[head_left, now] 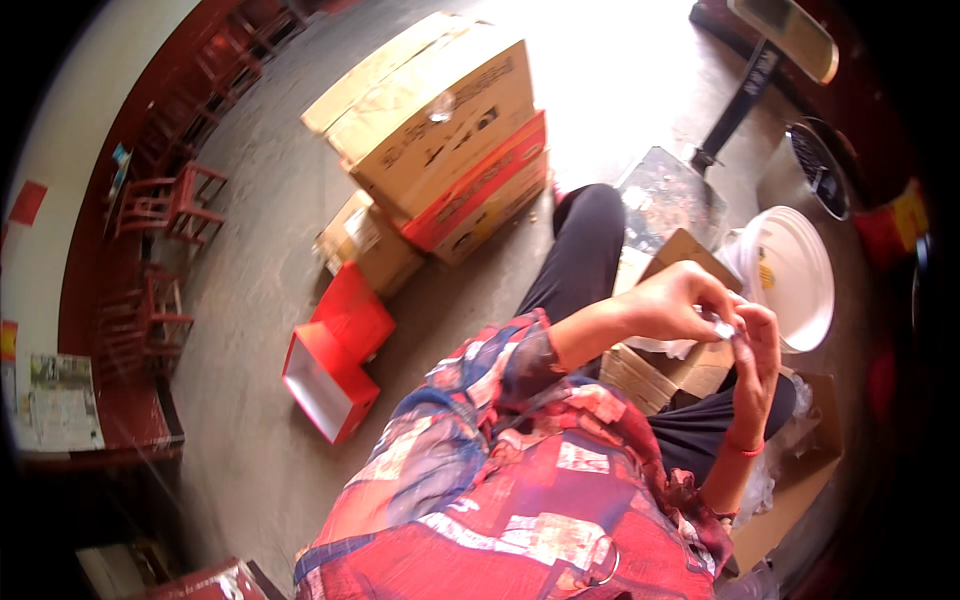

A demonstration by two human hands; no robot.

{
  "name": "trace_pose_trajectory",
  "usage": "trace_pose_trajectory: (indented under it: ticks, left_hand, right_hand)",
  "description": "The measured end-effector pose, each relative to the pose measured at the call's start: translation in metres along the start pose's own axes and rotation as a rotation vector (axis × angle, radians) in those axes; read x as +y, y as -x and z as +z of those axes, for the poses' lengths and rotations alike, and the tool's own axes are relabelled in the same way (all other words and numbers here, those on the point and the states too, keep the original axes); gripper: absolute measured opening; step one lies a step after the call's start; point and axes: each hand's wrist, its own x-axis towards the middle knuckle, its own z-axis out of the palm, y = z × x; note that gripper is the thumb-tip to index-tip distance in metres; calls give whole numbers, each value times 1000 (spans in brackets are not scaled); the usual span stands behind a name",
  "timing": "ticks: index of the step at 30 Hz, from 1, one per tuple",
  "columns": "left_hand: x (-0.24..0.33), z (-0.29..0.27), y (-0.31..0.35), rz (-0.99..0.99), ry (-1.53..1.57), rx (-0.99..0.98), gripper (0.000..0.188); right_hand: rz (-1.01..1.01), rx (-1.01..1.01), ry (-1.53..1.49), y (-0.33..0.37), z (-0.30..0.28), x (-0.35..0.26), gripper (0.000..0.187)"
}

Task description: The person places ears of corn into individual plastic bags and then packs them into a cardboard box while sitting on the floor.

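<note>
My left hand (683,302) and my right hand (758,362) meet at the fingertips, in front of my right knee. Both are pinched on a small whitish piece (723,328), too small and bright to name. A red band (745,450) circles my right wrist. Below the hands an opened cardboard box (640,378) shows brown flaps and some white material. Just beyond them stands a white plastic bucket (815,285) with a small yellow thing inside. Another carton (800,500) with clear plastic bags lies to the right of my right forearm.
Ahead to the left, large cartons (440,120) are stacked, with a smaller carton (370,245) beside them. A red open box (335,370) lies on the floor. A platform scale (675,195) and a metal pot (800,170) stand ahead right. Wooden chairs (170,205) line the left wall.
</note>
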Motion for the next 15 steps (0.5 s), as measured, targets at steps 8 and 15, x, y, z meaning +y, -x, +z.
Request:
trace_pose_trajectory:
  ticks: [8,15]
  left_hand:
    - [4,8,1,460,-663,216,7]
    - [6,3,6,438,-607,315,7]
  right_hand:
    - [150,-56,140,-9,-12,19,22]
    - [308,-155,13,-19,-16,12,16]
